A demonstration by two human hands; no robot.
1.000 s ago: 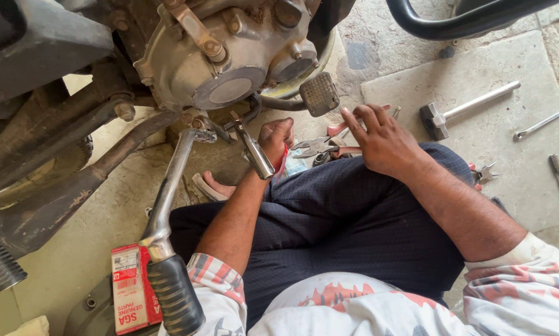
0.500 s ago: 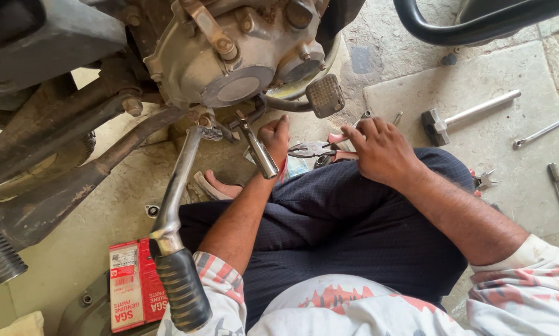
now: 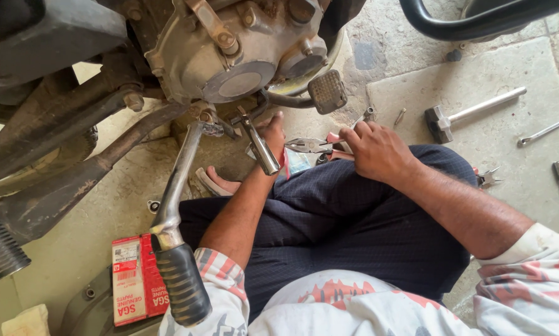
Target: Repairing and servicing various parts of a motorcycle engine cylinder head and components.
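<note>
The right hand [image 3: 376,149] is wrapped around the red handles of the pliers [image 3: 314,145], held just above the lap. The left hand [image 3: 272,132] reaches under the engine cover [image 3: 242,50] — seemingly gripping a metal socket tool [image 3: 261,146].

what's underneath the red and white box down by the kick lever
The red and white box lies partly on a dark round metal cover, which sits on the concrete floor. The box hides most of the cover's middle, and the kick lever's rubber grip overlaps the box's right edge.
</note>
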